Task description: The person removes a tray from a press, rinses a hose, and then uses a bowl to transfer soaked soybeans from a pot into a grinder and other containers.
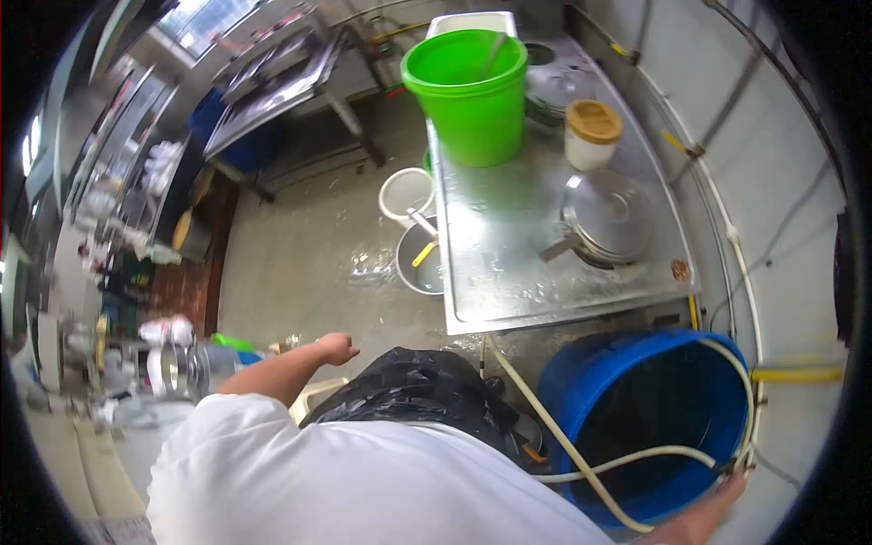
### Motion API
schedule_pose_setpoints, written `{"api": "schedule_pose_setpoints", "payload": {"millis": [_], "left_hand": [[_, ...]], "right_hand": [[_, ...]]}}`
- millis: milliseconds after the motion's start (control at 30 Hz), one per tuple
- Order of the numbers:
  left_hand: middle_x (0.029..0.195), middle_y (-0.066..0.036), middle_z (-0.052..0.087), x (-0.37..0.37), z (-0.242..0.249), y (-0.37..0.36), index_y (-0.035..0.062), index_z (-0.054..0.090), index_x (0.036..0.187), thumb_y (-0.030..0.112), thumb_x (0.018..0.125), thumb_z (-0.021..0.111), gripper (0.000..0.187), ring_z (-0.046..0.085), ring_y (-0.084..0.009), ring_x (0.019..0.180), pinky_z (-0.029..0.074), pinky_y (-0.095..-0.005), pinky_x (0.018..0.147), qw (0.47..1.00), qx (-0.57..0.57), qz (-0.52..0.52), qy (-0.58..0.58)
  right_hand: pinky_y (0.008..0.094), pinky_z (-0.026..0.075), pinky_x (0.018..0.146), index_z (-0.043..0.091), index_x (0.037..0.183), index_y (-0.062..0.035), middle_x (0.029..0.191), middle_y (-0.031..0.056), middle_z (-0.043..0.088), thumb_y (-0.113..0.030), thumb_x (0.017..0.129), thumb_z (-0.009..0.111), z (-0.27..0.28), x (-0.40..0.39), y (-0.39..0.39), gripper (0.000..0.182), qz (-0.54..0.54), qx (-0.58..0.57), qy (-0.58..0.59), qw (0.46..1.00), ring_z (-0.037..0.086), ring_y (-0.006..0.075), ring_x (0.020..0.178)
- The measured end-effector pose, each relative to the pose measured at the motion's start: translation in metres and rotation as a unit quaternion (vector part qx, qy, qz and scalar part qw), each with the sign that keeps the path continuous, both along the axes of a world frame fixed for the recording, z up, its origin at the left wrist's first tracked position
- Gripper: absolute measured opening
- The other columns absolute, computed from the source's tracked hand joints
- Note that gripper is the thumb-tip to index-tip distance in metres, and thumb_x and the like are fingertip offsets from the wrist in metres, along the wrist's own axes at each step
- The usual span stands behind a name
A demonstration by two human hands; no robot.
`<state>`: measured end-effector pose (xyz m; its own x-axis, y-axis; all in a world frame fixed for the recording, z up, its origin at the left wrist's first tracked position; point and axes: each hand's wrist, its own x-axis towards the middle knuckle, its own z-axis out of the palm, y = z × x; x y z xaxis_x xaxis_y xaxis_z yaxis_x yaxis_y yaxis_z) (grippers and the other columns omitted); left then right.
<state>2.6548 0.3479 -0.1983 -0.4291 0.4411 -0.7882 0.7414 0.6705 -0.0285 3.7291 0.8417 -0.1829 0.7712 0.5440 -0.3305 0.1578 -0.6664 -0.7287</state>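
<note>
My left hand (338, 349) is held out over the floor with its fingers curled in and nothing visible in them. At the lower right, my right hand (725, 498) reaches past the rim of a blue barrel (581, 386). Its fingers close around a small dark tap (725, 468) where a pale hose joins the wall pipe; the fingertips are partly hidden. The hose (654, 452) runs from there across the barrel. Dark water seems to stand inside the barrel. A black plastic apron or bag (409, 386) covers my front below a white shirt.
A steel table (495, 263) holds a green bucket (477, 109), a lidded pot (607, 218) and a white tub with a brown lid (592, 136). On the wet floor stand a white bucket (406, 195) and a metal pot (413, 263) with a yellow-handled tool. Shelves line the left.
</note>
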Motion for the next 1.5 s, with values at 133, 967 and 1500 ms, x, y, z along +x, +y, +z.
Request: {"api": "schedule_pose_setpoints", "payload": {"millis": [133, 967, 1500], "left_hand": [[0.119, -0.024, 0.072, -0.003, -0.022, -0.049, 0.0016, 0.073, 0.116, 0.05, 0.1, 0.054, 0.054, 0.066, -0.043, 0.114, 0.052, -0.0496, 0.1, 0.999, -0.055, -0.002, -0.001], [0.112, -0.024, 0.073, -0.027, -0.029, -0.025, 0.0033, 0.074, 0.111, 0.035, 0.095, 0.063, 0.037, 0.068, -0.0419, 0.11, 0.054, -0.0492, 0.094, 0.988, 0.12, 0.067, -0.065], [0.081, -0.009, 0.066, -0.177, 0.232, -0.105, 0.0042, 0.068, 0.102, 0.031, 0.106, 0.058, 0.029, 0.064, -0.0166, 0.072, 0.053, -0.0348, 0.069, 0.726, 0.607, 0.233, -0.225]], "right_hand": [[0.0349, 0.049, 0.079, 0.066, 0.118, 0.0009, 0.097, 0.0129, 0.07, -0.042, 0.094, 0.072, 0.015, -0.03, -0.019, 0.049, 0.078, -0.094, -0.082, 0.989, 0.067, 0.0237, 0.086], [0.0543, 0.03, 0.121, 0.02, 0.165, -0.0101, 0.134, 0.0283, 0.065, -0.065, 0.091, 0.062, 0.038, -0.207, -0.026, 0.101, 0.236, 0.017, -0.216, 0.947, 0.064, 0.0405, 0.124], [0.046, 0.054, 0.094, 0.071, 0.119, -0.0013, 0.116, 0.0235, 0.071, -0.029, 0.093, 0.073, 0.097, -0.987, -0.364, 0.038, 0.912, -0.024, -0.114, 0.393, 0.067, 0.0407, 0.109]]}}
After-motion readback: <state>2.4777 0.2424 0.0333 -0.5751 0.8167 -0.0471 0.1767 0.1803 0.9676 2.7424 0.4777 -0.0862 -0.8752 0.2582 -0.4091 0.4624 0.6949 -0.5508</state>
